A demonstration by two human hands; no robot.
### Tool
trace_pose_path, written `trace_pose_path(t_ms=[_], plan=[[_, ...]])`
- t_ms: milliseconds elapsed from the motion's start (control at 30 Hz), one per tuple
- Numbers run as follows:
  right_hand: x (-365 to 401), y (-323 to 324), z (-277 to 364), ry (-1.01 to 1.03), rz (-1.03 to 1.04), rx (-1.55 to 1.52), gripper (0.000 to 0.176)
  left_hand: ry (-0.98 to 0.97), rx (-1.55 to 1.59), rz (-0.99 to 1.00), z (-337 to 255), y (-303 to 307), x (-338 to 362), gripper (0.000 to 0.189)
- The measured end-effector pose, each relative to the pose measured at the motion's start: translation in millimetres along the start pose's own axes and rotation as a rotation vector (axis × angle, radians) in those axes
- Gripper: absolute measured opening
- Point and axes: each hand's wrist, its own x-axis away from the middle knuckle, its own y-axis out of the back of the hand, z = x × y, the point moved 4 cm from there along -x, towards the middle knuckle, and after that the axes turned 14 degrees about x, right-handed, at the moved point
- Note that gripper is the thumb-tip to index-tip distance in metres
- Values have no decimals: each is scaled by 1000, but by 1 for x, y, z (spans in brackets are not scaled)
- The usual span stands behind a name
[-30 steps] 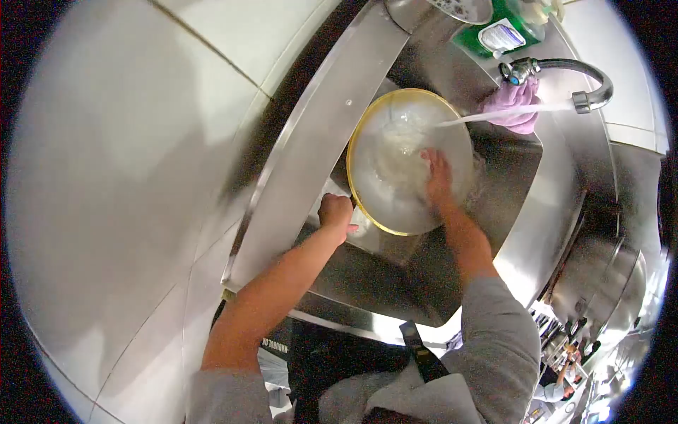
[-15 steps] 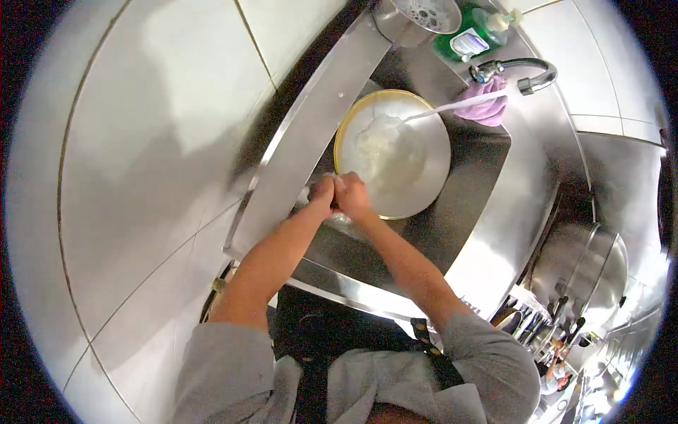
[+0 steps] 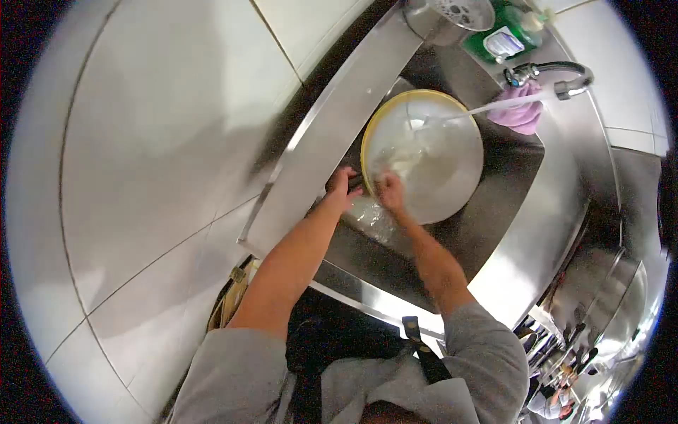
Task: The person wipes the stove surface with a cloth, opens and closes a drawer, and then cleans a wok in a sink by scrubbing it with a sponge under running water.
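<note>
A round, yellow-rimmed metal basin point(image 3: 462, 191) stands in the steel sink, holding cloudy, rippling water. My left hand point(image 3: 343, 185) is just outside the basin's near-left rim, its fingers apart and nothing visible in them. Over the basin's near edge, my right hand point(image 3: 390, 191) is curled and slightly blurred; whatever its fingers hold, if anything, is hidden. From the curved faucet point(image 3: 568, 88) a stream of water point(image 3: 508, 104) runs sideways into the basin. Splashed water point(image 3: 371, 215) glistens on the sink floor below my hands.
A purple cloth point(image 3: 519, 113) hangs beneath the faucet. Behind the sink stand a green soap bottle point(image 3: 498, 42) and a metal container point(image 3: 441, 21). A tiled wall point(image 3: 155, 155) borders the left side. Stacked metal cookware point(image 3: 600, 290) and another person point(image 3: 547, 404) are at the lower right.
My hands were together at the basin's near rim and are now apart. The right one has moved over the basin's edge; the left one has opened. The whole view has shifted slightly.
</note>
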Motion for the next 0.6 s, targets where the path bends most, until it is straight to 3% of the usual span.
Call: trace_pose_path(t_ms=[33, 67, 167, 200, 267, 300, 333, 367, 433, 500, 533, 600], plan=[[-1, 38, 91, -53, -263, -254, 28, 9, -58, 41, -1, -2, -3, 33], [-7, 51, 135, -156, -345, -337, 25, -57, -24, 42, -15, -16, 34, 37], [5, 65, 206, -199, -242, 186, 29, -78, -39, 222, 0, 5, 9, 42], [16, 58, 208, -315, -179, 179, 29, -84, -42, 282, 9, 6, -5, 43], [28, 41, 189, -429, -119, 176, 29, -205, -591, -195, 22, 16, -45, 39], [33, 24, 168, -594, -171, -378, 27, -317, -779, -126, 12, 8, -31, 36], [29, 20, 160, -654, -198, -659, 27, -446, -962, -76, 1, 0, -14, 35], [25, 16, 153, -723, -245, -935, 26, -453, -963, -52, -16, -6, -1, 35], [14, 28, 153, -737, -157, -796, 23, -641, -1155, 141, -31, -25, 12, 29], [19, 73, 145, -642, -119, -524, 22, -892, -1361, 32, -21, -40, 27, 19], [28, 107, 141, -540, -97, -298, 24, -1048, -1766, 201, -15, -59, 52, 11], [39, 153, 120, -437, -99, -56, 26, -1132, -1622, 293, -19, -119, 90, 10]])
